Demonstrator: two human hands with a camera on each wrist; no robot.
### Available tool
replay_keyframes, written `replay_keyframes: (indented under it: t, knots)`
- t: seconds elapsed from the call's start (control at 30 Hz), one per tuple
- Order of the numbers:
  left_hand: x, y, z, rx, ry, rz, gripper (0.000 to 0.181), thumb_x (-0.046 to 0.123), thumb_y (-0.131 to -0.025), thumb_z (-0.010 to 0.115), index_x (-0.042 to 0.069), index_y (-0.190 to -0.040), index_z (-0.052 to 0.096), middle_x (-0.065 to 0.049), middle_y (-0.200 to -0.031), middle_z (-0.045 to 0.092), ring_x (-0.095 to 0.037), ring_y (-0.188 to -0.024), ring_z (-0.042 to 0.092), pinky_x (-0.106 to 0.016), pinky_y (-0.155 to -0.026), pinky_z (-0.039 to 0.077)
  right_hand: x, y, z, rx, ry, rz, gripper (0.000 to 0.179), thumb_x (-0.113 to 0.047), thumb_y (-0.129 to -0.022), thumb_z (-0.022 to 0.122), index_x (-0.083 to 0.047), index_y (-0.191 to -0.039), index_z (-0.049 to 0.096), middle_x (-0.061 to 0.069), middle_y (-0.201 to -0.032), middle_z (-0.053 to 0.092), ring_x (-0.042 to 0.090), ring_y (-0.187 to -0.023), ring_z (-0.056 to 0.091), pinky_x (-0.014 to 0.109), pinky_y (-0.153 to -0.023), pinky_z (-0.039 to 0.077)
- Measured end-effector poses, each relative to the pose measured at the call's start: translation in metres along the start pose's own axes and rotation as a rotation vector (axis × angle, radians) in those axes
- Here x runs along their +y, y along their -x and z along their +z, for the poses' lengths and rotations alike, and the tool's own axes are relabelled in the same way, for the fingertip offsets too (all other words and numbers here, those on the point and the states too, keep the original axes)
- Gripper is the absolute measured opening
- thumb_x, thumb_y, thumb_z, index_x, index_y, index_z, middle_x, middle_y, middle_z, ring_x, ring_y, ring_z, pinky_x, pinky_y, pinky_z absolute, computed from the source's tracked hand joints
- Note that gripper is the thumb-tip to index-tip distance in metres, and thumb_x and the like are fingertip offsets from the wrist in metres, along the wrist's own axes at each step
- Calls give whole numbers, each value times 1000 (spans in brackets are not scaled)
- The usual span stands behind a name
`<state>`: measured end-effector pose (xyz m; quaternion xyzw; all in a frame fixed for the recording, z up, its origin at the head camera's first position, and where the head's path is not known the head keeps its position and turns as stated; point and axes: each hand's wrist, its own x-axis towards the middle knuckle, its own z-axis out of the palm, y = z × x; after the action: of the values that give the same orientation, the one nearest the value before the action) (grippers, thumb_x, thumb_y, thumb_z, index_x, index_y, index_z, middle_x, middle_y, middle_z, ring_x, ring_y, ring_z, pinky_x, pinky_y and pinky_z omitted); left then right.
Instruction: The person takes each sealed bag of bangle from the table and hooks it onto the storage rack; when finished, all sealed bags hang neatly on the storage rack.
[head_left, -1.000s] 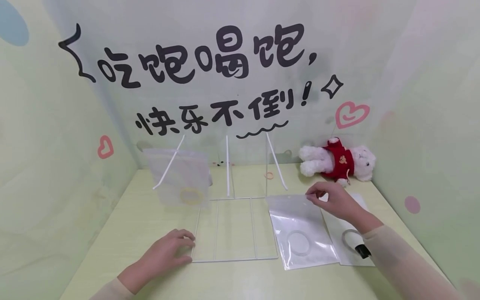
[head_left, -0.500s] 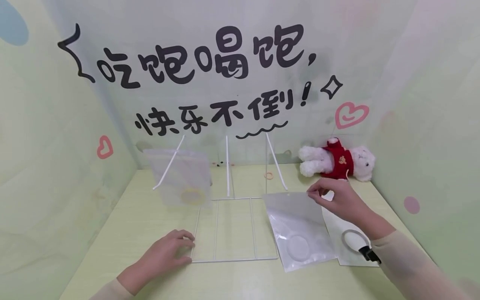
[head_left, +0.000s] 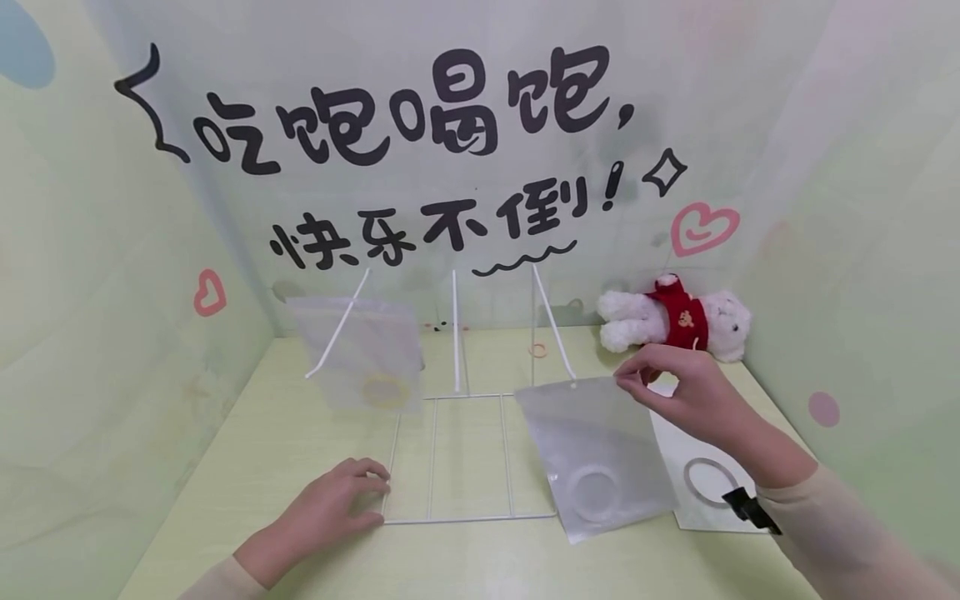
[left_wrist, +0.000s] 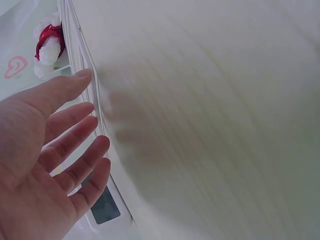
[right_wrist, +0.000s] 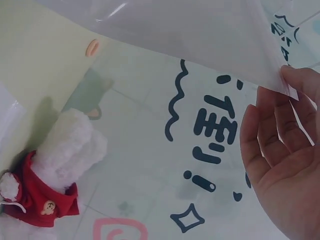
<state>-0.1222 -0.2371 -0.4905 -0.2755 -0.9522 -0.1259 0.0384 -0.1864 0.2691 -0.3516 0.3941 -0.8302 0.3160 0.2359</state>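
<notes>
A clear plastic bag (head_left: 600,442) is being pinched at its upper right corner, as seen from the head, between the thumb and fingertips of the right hand (head_left: 693,396). The bag is being held to the left of this hand, mostly below it, with the top edge lying near the tip of the right hook (head_left: 553,322); whether they are touching cannot be told. The base of the wire rack (head_left: 456,350) is being touched at its left side by the loosely spread fingers of the left hand (head_left: 330,510).
</notes>
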Motion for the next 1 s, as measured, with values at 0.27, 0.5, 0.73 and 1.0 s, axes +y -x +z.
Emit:
replay_keyframes:
  t: [0.27,0.5,0.73,1.0]
  knots:
    - [0,0,0,5,-3,7,31,29,-80,86,16,-108,79,8,-124,68,-19,-111,65,-35,-88,63,-24,-7,-9,-26,-15,-5,44,7,-73,88,-25,-100,74,-19,-91,70,-4,-80,62,9,-71,55]
    - [0,-1,-1,14,-8,13,31,27,-80,87,17,-108,79,8,-124,68,-20,-111,65,-36,-88,63,-39,-11,-12,-9,-68,-42,43,8,-72,88,-22,-99,74,-14,-90,71,-3,-81,62,10,-74,55]
    - [0,-1,-2,24,-14,18,32,26,-79,87,17,-109,80,8,-124,68,-19,-111,65,-36,-87,63,-55,-19,-10,28,-190,-184,44,12,-67,87,-15,-100,74,-5,-89,72,3,-81,63,13,-74,56]
    - [0,-1,1,14,-16,24,32,29,-79,88,16,-107,80,6,-123,69,-19,-112,66,-42,-97,61,-72,-33,-7,36,-273,-264,17,-4,-86,83,-9,-100,74,1,-89,73,6,-81,64,13,-76,56]
